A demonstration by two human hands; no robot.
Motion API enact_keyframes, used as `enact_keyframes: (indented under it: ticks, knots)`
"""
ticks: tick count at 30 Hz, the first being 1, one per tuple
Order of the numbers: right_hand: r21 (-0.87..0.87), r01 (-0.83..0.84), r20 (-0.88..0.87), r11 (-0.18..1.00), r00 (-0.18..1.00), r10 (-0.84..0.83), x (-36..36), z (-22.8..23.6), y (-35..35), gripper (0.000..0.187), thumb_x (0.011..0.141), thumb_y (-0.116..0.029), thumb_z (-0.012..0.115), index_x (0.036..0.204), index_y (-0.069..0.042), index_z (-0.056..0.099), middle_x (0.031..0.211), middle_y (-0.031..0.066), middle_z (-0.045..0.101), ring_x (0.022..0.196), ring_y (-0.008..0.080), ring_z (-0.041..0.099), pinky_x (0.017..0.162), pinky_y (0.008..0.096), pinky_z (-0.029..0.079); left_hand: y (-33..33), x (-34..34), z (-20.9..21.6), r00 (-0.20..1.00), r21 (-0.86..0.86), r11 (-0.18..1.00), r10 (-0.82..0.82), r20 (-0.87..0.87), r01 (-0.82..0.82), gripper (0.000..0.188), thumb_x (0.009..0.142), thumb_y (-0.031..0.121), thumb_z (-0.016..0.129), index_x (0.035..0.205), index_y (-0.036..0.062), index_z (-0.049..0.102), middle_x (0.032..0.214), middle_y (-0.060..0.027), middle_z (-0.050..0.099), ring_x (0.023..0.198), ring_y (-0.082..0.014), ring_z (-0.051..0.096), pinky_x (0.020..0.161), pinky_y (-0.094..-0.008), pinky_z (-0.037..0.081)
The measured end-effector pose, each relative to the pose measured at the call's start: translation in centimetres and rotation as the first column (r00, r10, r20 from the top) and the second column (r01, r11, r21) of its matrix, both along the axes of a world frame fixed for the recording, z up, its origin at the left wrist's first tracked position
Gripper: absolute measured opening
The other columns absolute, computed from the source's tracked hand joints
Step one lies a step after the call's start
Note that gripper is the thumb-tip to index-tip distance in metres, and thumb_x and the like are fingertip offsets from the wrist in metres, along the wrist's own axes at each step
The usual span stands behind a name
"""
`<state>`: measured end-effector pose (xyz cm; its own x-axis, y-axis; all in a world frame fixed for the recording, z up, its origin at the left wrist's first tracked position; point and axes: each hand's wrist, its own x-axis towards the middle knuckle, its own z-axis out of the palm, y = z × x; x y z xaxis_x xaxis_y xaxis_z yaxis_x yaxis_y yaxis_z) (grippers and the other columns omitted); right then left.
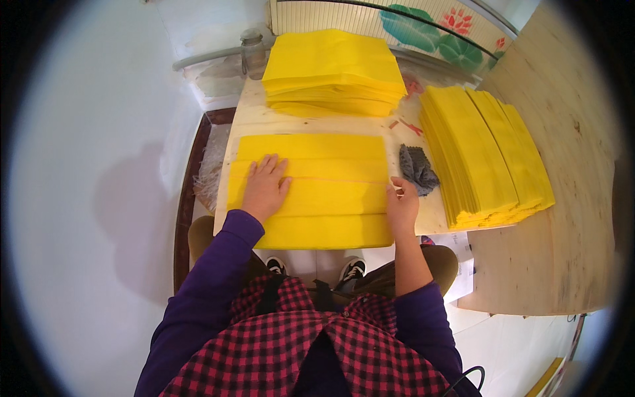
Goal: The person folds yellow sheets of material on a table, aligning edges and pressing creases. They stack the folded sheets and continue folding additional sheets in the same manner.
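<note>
A wide yellow sheet of cloth-like material [317, 198], creased into horizontal bands, lies in front of me at the table's near edge. My left hand [264, 187] rests flat on its left part, fingers spread. At the sheet's right edge is my right hand [402, 202], its fingers curled with thumb and forefinger close together; whether they pinch the edge I cannot make out. A crumpled dark grey cloth [418, 170] lies just beyond that hand.
A tall yellow stack [334, 63] stands at the back of the wooden table [248, 109]. More folded yellow stacks [479, 155] lie at the right, beside a wooden panel [569, 198]. A glass jar [253, 54] is at the back left; small red scraps [411, 127] lie near the middle.
</note>
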<state>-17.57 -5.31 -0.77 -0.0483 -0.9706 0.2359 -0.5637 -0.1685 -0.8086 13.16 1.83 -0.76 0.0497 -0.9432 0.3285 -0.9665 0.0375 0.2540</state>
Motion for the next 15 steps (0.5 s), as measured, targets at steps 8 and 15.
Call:
enact_keyframes:
  ticks: [8, 15]
  knots:
    - [0.018, -0.005, 0.019, 1.0, 1.0, 0.004, -0.4, -0.7, -4.6, 0.02, 0.08, -0.018, 0.066, 0.091, -0.001, 0.067, 0.09, 0.0134, 0.066, 0.081, 0.0253, 0.064, 0.074, 0.0343, 0.049, 0.0, 0.1, 0.0, 1.0, -0.023, 1.0, 0.005, 0.027, -0.004, 0.045, 0.09, 0.029, 0.052, 0.127, 0.0044, 0.053, 0.135, -0.0186, 0.048, 0.129, -0.0325, 0.04, 0.109, -0.0485, 0.026]
    - [0.111, 0.018, 0.014, 0.994, 1.0, -0.02, 0.8, -0.1, -5.9, 0.023, 0.079, -0.023, 0.068, 0.084, 0.0, 0.066, 0.08, 0.0123, 0.068, 0.075, 0.0257, 0.065, 0.07, 0.0346, 0.05, 0.1, 0.0, 0.2, 1.0, -0.018, 1.0, 0.011, 0.008, -0.011, 0.044, 0.09, 0.029, 0.052, 0.127, 0.005, 0.053, 0.135, -0.018, 0.048, 0.129, -0.0323, 0.04, 0.109, -0.0483, 0.026]
